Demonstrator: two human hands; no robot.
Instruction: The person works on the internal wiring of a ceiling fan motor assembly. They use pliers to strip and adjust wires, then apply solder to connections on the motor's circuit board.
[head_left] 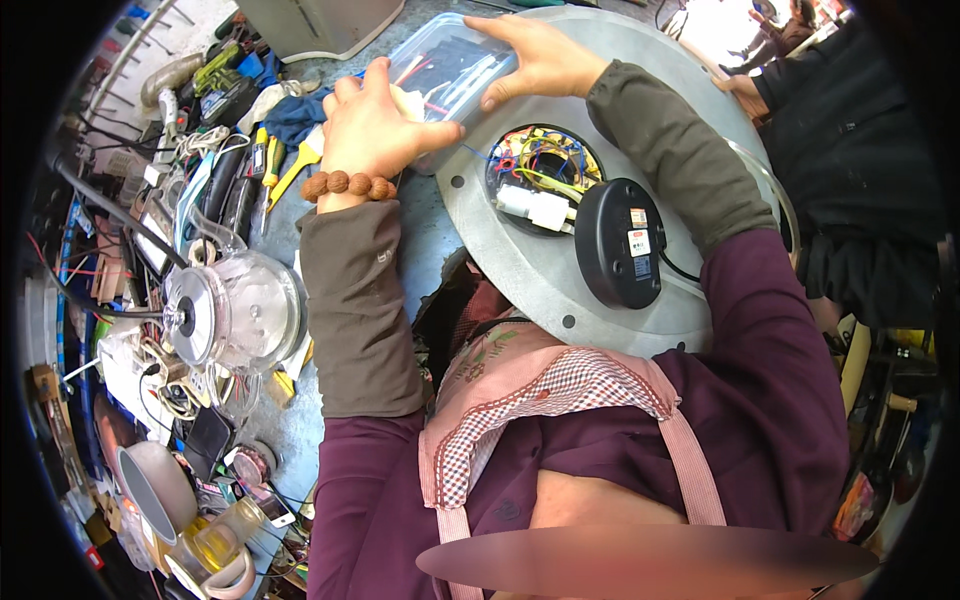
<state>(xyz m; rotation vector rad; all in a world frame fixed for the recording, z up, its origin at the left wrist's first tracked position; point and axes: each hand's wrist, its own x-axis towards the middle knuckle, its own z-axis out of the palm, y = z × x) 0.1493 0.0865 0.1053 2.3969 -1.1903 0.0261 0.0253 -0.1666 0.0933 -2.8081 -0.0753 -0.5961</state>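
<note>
My left hand point(370, 130) and my right hand point(530, 60) grip opposite sides of a clear plastic box point(450, 75) with a bluish rim, at the top edge of a large round grey metal plate point(480, 260). Thin red and white pieces and a pale item show inside the box, too small to name. Below the box, a round opening in the plate holds circuit parts with coloured wires point(540, 160) and a white component point(525, 207). A black round housing point(610, 243) with a cable stands on edge beside them. A beaded bracelet is on my left wrist.
The blue bench's left is crowded with tools, cables, a glass kettle point(240, 315), a grey pan point(150, 490) and a yellow brush point(305, 155). A grey container point(310, 20) stands behind. A co-worker's hand point(745, 100) and black sleeve are at right; another person sits farther back.
</note>
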